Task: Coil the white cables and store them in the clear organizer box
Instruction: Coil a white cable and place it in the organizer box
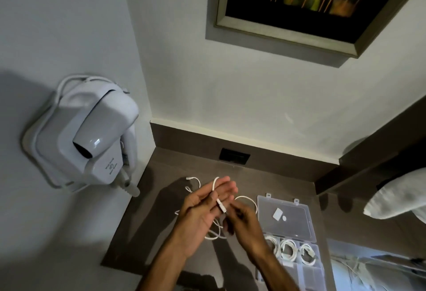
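Observation:
My left hand [202, 207] is raised palm-up over the dark tabletop, fingers stretched out, with a white cable [215, 187] looped around them and its plug end lying across the fingers. My right hand [244, 219], blurred, pinches the same cable just below the plug. The rest of that cable trails in loose loops [247, 198] on the table under and beside my hands. To the right lies the clear organizer box [297, 265] with its lid [285, 217] folded open. Three coiled white cables [288, 248] fill its back row of compartments.
A white wall-mounted hair dryer [92, 134] hangs at the left. A black wall socket [234, 156] sits in the dark backsplash behind the table. A framed painting [311, 2] is on the wall above. A white pillow-like object [396, 198] is at the right.

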A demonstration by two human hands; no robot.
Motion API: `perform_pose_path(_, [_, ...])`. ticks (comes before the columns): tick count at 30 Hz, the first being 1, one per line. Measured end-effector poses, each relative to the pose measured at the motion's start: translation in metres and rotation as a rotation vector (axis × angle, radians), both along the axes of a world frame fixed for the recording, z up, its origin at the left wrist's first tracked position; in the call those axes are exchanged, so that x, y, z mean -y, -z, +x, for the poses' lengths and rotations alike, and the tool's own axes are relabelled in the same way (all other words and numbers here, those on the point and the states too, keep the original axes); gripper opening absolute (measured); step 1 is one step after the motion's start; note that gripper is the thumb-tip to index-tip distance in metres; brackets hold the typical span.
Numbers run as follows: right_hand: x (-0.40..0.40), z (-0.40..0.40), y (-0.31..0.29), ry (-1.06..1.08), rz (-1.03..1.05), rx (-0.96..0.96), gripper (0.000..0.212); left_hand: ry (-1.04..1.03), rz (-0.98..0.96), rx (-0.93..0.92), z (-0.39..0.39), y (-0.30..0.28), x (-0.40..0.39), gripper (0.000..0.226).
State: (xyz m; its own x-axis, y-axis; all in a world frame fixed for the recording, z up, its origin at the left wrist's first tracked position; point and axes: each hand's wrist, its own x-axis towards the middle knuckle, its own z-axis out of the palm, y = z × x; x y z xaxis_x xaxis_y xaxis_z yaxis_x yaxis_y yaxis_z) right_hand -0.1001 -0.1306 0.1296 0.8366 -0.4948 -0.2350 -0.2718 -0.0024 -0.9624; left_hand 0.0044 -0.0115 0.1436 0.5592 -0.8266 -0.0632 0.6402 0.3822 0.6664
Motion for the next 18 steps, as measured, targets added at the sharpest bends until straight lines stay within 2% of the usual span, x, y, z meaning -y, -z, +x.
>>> perform_pose_path(2, [-0.009, -0.01, -0.005, -0.088, -0.043, -0.052, 0.023, -0.089, -0.005, 0.02, -0.001, -0.006, 0.012, 0.038])
perform_pose_path(4, [-0.009, -0.021, -0.018, -0.14, -0.147, -0.102, 0.016, -0.219, 0.08, 0.107, -0.003, -0.013, 0.023, 0.039])
perform_pose_path(6, [-0.002, -0.029, -0.04, -0.148, -0.331, -0.129, 0.011, -0.343, 0.213, 0.282, -0.008, -0.016, 0.031, 0.04])
perform_pose_path(8, [0.009, -0.033, -0.065, -0.219, -0.548, -0.149, 0.007, -0.441, 0.35, 0.545, -0.017, -0.02, 0.039, 0.04])
perform_pose_path(10, [0.02, -0.033, -0.087, -0.289, -0.728, -0.178, 0.012, -0.491, 0.375, 0.75, -0.027, -0.022, 0.048, 0.043])
perform_pose_path(14, [0.049, -0.034, -0.124, -0.242, -0.991, -0.091, 0.017, -0.451, 0.387, 0.921, -0.037, -0.026, 0.063, 0.043])
perform_pose_path(16, [0.069, -0.032, -0.138, -0.209, -1.094, -0.032, 0.018, -0.35, 0.452, 0.91, -0.037, -0.032, 0.063, 0.035])
perform_pose_path(18, [0.09, -0.029, -0.147, -0.193, -1.142, 0.029, 0.016, -0.193, 0.409, 0.845, -0.034, -0.04, 0.062, 0.031])
